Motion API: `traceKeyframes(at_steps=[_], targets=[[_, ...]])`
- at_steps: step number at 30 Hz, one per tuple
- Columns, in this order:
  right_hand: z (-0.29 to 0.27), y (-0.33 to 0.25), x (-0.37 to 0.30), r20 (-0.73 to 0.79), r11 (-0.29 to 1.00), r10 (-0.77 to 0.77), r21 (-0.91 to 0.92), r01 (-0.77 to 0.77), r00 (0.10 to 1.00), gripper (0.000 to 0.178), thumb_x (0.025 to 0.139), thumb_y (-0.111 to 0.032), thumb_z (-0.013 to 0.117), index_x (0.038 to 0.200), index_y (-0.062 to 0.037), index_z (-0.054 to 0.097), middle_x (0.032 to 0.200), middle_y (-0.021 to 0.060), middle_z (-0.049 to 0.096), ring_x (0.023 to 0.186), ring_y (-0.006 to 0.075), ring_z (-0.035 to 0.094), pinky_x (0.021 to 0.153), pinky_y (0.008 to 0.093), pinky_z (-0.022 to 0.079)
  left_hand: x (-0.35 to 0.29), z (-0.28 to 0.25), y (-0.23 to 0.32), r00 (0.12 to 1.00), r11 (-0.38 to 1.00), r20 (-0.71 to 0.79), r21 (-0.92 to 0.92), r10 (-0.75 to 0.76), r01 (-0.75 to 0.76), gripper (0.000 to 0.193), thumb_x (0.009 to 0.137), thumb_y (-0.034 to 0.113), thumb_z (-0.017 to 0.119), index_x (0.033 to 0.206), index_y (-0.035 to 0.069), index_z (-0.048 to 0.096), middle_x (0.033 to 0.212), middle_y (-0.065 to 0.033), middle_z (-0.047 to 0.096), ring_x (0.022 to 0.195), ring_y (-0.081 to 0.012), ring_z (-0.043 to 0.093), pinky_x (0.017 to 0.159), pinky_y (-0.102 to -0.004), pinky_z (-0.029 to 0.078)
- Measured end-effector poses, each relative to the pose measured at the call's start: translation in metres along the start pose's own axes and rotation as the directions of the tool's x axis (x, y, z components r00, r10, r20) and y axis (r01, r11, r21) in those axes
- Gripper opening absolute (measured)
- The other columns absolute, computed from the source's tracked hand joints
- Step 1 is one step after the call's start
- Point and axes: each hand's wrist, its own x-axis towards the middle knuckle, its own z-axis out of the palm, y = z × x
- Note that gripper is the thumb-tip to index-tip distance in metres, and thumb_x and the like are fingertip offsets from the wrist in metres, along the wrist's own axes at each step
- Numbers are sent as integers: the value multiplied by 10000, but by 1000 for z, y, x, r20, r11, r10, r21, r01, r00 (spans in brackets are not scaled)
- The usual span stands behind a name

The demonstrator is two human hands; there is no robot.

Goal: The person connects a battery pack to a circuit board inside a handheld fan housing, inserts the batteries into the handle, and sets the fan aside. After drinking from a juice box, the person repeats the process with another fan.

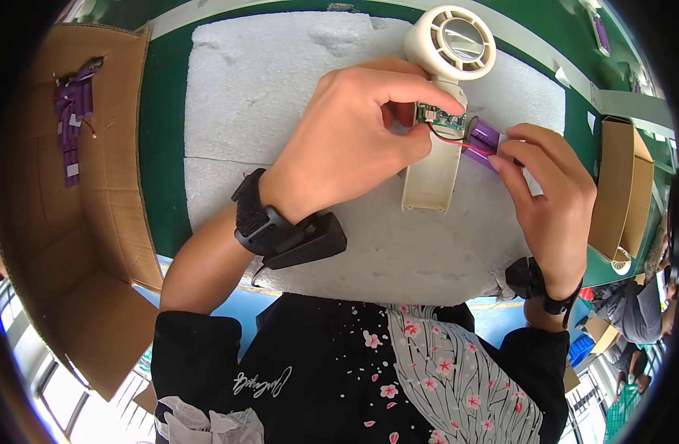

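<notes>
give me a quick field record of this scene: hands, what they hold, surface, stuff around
left hand: left hand presses fingertips on the small green circuit board in the open handle
right hand: right hand pinches the purple cylindrical battery beside the handle
wires: red and black wires run from board to battery
workpiece: cream handheld fan, round head away from the person, handle shell open
surface: white foam sheet on a green table
left side: cardboard box holding more purple batteries
right side: another cardboard box
</notes>
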Motion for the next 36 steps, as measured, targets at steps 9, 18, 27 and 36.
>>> traceKeyframes(at_steps=[9,18,27,36], targets=[[1,-8,-4,20,988,-91,-121,93,996,148,706,41,727,831,46,649,935,132,687,781,268,650,668,330,529,0,0,-2,1000,1000,8,4,29,-29,343,752,-69,605,1042,79,714,1059,-20,641,729,-59,536,623,-195,428],[-8,1,-1,85,1000,-30,-6,31,996,162,679,35,739,817,45,655,929,138,692,777,275,654,660,347,537,0,-2,0,999,999,32,16,35,-36,350,762,-73,600,1058,81,707,1061,-18,635,748,-57,537,631,-193,426],[-4,2,-1,64,996,-94,14,93,994,131,708,52,712,833,42,672,928,143,694,786,285,657,668,352,535,-3,-5,3,998,998,41,-25,-48,49,337,774,-80,608,1061,69,703,1148,-53,593,781,-62,545,669,-195,443],[-2,-6,-6,34,995,-52,-86,55,998,151,690,52,697,797,25,595,947,126,650,796,287,634,663,361,527,3,0,4,1000,999,0,-36,12,-12,344,749,-71,602,1036,84,711,1017,-26,631,731,-77,532,634,-212,435]])
